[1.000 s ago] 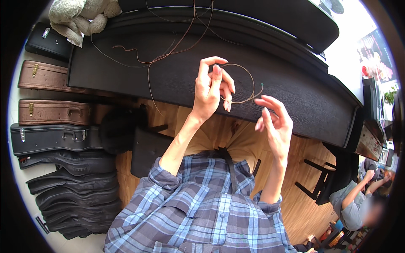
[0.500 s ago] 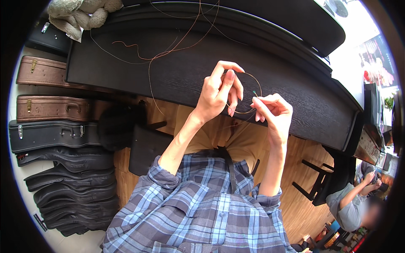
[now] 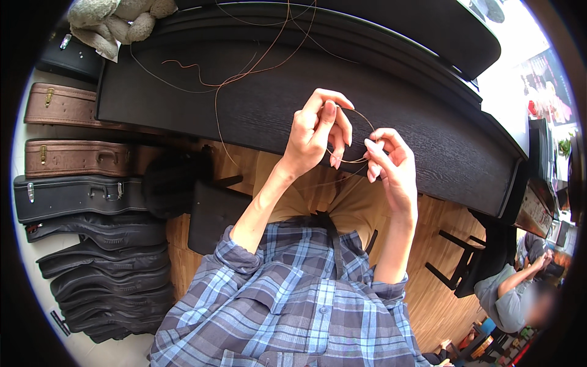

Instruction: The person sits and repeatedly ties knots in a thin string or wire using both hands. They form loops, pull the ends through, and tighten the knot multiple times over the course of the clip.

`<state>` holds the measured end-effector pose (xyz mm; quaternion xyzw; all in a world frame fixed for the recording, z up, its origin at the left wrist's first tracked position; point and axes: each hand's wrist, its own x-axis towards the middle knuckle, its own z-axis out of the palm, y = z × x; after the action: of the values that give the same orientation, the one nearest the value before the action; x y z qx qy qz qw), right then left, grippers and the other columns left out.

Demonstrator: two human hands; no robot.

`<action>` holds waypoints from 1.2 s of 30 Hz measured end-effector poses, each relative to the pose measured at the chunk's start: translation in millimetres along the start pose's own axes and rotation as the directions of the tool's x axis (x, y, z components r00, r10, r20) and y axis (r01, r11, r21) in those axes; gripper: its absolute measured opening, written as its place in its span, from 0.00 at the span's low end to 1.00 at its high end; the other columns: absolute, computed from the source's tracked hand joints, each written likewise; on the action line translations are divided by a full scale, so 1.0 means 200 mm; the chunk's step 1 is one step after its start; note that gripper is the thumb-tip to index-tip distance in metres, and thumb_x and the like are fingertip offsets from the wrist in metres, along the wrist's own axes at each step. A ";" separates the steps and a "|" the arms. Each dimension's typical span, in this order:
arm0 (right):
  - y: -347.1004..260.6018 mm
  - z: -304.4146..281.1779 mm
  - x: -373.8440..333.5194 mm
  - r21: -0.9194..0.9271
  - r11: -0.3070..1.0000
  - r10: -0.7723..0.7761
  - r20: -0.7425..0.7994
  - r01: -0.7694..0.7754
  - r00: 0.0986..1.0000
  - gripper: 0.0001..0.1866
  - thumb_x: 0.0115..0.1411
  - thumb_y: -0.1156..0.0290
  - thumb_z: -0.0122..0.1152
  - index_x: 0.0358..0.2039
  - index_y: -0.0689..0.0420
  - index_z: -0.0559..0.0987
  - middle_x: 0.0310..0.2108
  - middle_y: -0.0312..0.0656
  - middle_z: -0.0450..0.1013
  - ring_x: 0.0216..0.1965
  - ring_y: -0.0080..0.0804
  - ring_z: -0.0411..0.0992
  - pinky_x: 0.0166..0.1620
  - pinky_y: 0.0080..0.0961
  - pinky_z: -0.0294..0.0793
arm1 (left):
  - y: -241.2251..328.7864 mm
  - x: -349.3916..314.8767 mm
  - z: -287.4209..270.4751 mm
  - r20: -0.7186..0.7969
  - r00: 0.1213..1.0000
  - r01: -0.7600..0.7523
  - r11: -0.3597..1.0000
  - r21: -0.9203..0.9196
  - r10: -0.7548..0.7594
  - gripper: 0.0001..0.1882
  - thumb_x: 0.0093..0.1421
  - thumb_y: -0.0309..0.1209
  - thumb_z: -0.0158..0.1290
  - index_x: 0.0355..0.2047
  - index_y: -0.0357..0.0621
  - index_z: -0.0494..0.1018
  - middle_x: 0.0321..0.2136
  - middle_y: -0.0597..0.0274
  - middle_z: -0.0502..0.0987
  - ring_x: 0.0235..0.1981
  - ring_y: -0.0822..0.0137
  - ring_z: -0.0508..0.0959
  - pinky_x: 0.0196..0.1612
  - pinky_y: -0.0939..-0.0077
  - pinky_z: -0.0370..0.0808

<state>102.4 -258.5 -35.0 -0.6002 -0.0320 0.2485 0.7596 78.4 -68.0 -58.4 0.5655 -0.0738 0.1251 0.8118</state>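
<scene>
A thin bronze-coloured guitar string (image 3: 365,118) is looped into a small coil between my hands. My left hand (image 3: 312,133) pinches the coil's left side, thumb raised and fingers curled. At the coil's right side, my right hand (image 3: 392,162) closes thumb and fingertips on the string. A thin tail trails below the coil. Both hands are above the near edge of a black wood-grained top (image 3: 257,119), like a closed piano lid. Loose copper-coloured strings (image 3: 244,74) lie tangled on that top, further left, one end hanging over the near edge.
Brown instrument cases (image 3: 73,156) and stacked black cases (image 3: 110,263) stand at the left. A grey plush toy (image 3: 125,18) sits at the far left. A black stool (image 3: 455,260) is on the wooden floor at right, near a seated person (image 3: 504,296).
My right hand has shifted slightly left and up along the coil, its fingers coming over the string. The small green end that stuck up beside it is now hidden. My left hand barely moved.
</scene>
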 end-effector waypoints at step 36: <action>-0.03 -0.13 -0.08 -0.053 0.968 -0.246 -0.048 0.244 0.968 0.17 0.60 0.82 0.68 0.49 0.58 0.78 0.33 0.42 0.81 0.31 0.25 0.80 0.34 0.17 0.74 | 0.02 0.02 0.00 -0.039 0.994 0.103 0.991 -0.088 -0.106 0.15 0.70 0.32 0.55 0.48 0.37 0.64 0.20 0.58 0.76 0.12 0.72 0.75 0.13 0.78 0.75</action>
<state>99.2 -289.4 -32.6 -0.6159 -0.0910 0.1356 0.7707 80.9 -66.6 -53.4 0.5303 -0.0315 0.0915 0.8423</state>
